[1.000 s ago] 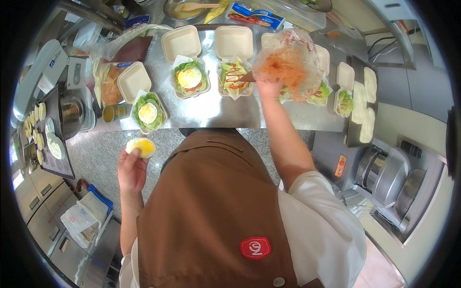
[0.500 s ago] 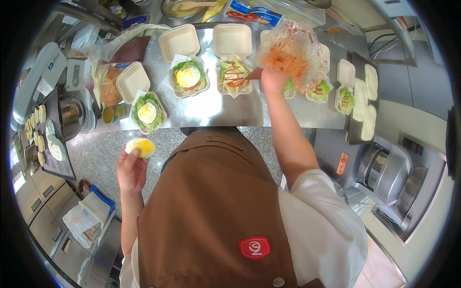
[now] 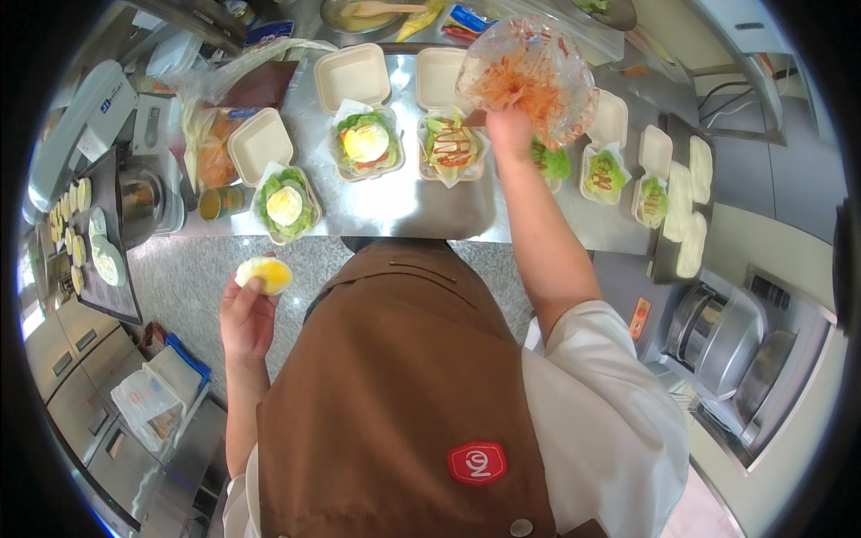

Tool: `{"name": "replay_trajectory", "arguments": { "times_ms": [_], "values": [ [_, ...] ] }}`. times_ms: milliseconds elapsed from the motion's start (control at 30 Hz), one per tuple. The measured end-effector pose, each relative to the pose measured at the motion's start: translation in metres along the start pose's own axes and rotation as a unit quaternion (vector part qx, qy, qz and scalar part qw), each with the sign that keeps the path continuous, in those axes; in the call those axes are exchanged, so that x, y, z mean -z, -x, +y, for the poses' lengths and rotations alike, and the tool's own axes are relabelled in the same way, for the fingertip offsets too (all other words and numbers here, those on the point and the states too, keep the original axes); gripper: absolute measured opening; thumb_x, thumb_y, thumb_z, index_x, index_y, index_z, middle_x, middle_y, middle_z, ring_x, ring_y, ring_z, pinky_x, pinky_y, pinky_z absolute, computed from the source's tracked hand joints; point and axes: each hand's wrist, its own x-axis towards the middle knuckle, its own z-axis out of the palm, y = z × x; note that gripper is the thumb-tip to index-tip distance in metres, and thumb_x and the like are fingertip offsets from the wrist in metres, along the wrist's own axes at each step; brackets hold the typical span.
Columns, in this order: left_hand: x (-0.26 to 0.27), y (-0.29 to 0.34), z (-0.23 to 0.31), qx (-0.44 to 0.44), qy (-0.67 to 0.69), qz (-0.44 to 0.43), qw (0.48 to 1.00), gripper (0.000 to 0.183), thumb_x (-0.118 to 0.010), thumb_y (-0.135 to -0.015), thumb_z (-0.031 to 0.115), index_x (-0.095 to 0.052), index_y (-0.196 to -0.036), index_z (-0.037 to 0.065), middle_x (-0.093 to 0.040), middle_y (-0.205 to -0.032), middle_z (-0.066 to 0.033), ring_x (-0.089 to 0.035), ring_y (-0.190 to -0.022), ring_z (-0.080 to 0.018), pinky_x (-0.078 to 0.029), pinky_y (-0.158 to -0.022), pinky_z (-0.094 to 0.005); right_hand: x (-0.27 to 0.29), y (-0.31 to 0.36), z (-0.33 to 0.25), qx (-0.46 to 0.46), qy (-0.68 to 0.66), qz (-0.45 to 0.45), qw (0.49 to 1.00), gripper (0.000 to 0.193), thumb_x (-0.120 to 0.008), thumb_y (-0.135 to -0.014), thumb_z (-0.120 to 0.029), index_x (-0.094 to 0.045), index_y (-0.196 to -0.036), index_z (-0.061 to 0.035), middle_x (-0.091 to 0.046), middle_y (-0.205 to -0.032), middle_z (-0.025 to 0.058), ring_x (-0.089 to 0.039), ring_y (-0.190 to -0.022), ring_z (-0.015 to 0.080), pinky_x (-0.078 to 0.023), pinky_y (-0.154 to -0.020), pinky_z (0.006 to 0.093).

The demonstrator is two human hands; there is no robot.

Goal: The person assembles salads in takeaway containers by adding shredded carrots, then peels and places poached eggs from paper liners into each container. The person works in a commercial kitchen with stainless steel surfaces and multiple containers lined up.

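While the right hand [image 3: 508,128] is stretched out over the steel counter [image 3: 386,208], it's got its fingers bunched tight round the neck of a clear plastic bag [image 3: 529,79] full of orange shredded stuff, carrot by the look of it, held up above the far right part of the counter. That bag's going to be floppy and light-ish, so I'd say the gathered neck is the only sane place to grab it; squeeze the belly and it just squishes and spills. Left hand [image 3: 247,314] hangs back near the body, well short of the counter, fingers curled up around a fried egg [image 3: 265,273] with a yellow yolk. Soft, greasy, easy to tear, so cradling from underneath looks right. Just beyond the bag hand sits an open takeaway box with lettuce and sauce [image 3: 453,143], and left of it one with lettuce and an egg [image 3: 366,142], then another egg box [image 3: 285,204] nearer the left. More sauced lettuce boxes [image 3: 605,170] run off to the right.
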Motion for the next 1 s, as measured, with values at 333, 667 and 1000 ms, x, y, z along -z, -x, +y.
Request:
{"name": "replay_trajectory", "arguments": {
  "times_ms": [333,667,1000],
  "values": [
    [0.023,0.011,0.005,-0.022,0.030,0.043,0.998,0.032,-0.064,-0.097,0.007,-0.059,-0.128,0.000,-0.062,-0.136,-0.0194,-0.062,-0.123,-0.0287,-0.049,-0.108,-0.0436,0.019,0.002,-0.001,0.091,0.242,-0.098,0.961,0.027,-0.056,-0.095,-0.018,-0.071,-0.111,-0.0036,-0.072,-0.113,0.0183,-0.068,-0.105,0.0363,-0.050,-0.096,0.0485],
    [0.064,0.018,0.006,-0.039,0.065,0.068,0.995,0.031,-0.062,-0.098,0.007,-0.059,-0.128,0.001,-0.064,-0.133,-0.0180,-0.063,-0.122,-0.0287,-0.051,-0.107,-0.0435,-0.001,-0.023,-0.115,-0.279,-0.554,-0.137,0.773,0.018,-0.065,-0.099,-0.021,-0.060,-0.091,-0.0058,-0.064,-0.077,0.0080,-0.065,-0.070,0.0220,-0.056,-0.069,0.0378],
    [0.111,0.048,0.009,-0.057,0.101,0.157,0.981,0.027,-0.063,-0.098,0.007,-0.058,-0.125,0.003,-0.067,-0.124,-0.0119,-0.066,-0.116,-0.0274,-0.055,-0.101,-0.0447,-0.223,-0.031,-0.230,-0.283,-0.387,-0.421,0.769,0.033,-0.074,-0.092,-0.025,-0.067,-0.109,0.0020,-0.071,-0.090,0.0152,-0.069,-0.074,0.0268,-0.057,-0.068,0.0412]
  ]
}}
